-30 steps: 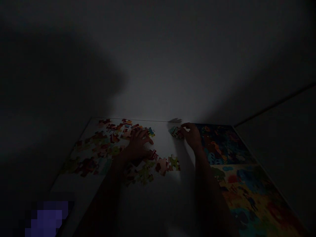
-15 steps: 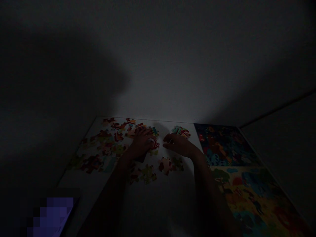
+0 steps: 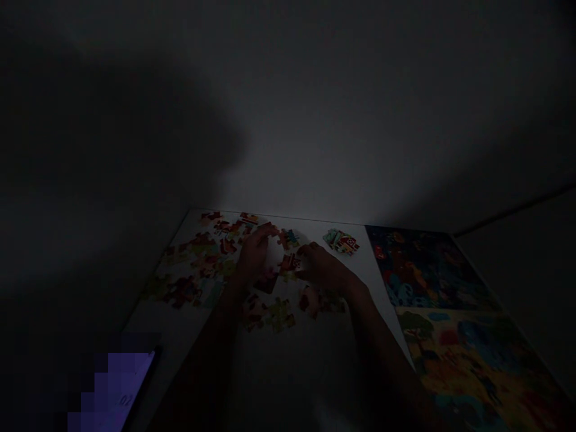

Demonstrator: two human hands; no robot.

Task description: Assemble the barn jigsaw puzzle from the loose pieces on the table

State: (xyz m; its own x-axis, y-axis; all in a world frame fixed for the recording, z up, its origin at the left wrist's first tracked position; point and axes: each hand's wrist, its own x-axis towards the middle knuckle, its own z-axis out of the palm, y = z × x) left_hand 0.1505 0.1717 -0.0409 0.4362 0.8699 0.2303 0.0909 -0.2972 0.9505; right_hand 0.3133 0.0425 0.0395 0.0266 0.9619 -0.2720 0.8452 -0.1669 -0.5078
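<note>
Your left hand [image 3: 254, 255] and right hand [image 3: 324, 268] are close together above the middle of the white table [image 3: 155, 321], with a small gap between them. The light is so low that the details are hard to make out. The fingers [image 3: 265, 231] of your left hand are arched and curled inward over the jigsaw pieces, and you can't tell whether they are holding anything. A dark piece [image 3: 267, 282] lies just below that palm. The fingers [image 3: 306, 255] of your right hand are bent and pointing left, right beside a red barn piece [image 3: 290, 262], but you can't tell whether they grip it. Just up and to the right sits a joined clump of pieces [image 3: 341, 241], showing a red barn and pale green shapes, apart from both hands. More pieces [image 3: 202, 255] are spread across the left of the table, and a loose group [image 3: 279, 315] lies just below your wrists. To the right, an upper picture panel [image 3: 427, 270] in dark blues sits edge to edge with a lower picture panel [image 3: 468, 360] showing a tree and yellow ground. A blurred, glowing screen [image 3: 121, 384] sits at the bottom left corner, and a shadowed wall [image 3: 315, 150] rises behind the table.
</note>
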